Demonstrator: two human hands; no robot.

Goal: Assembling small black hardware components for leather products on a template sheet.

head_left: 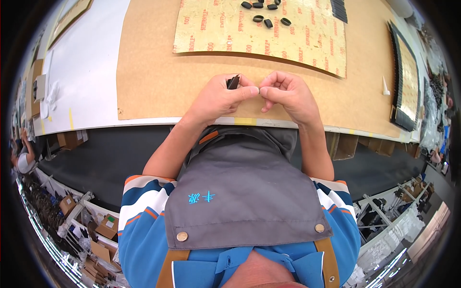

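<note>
My left hand (222, 97) is closed around a small stack of flat black strips (233, 81) that stick up between thumb and fingers. My right hand (286, 94) is curled beside it, fingertips meeting the left thumb tip as if pinching something tiny; what it pinches cannot be made out. Both hands hover over the near edge of a brown board (153, 72) on the white table (91, 57). Farther back lies a yellowish printed adhesive sheet (288, 38) with several small black loops (268, 21) on it.
A rack of black strips on a yellowish sheet (407, 77) stands at the right. More black strips (339, 9) lie at the top right of the sheet. A small white piece (385, 87) rests on the board. Cardboard boxes (103, 225) sit on the floor at left.
</note>
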